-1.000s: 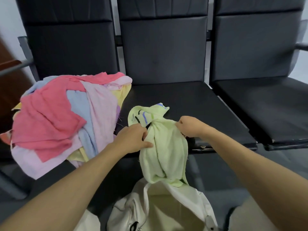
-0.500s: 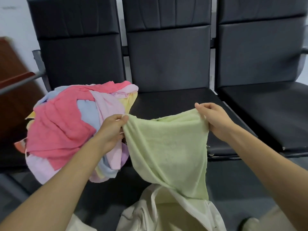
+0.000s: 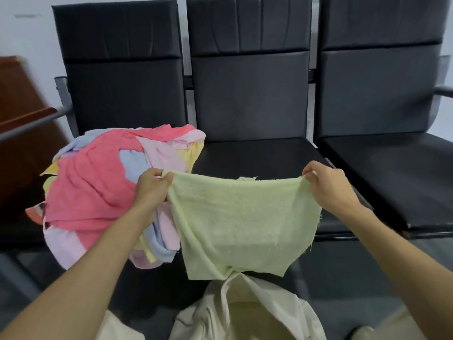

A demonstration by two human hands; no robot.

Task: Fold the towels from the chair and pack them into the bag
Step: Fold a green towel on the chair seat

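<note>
Row of 3 black padded chairs (image 3: 250,94) with grey metal armrests (image 3: 444,90), pale wall (image 3: 27,33) behind, reddish-brown wooden furniture (image 3: 22,114) at left, grey floor (image 3: 367,278) below.

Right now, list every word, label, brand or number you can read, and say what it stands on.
None: no text is readable in this view.
The pale green towel, pinched by left hand and right hand, is plain; the towel pile, cream bag and black chairs show no print.
</note>
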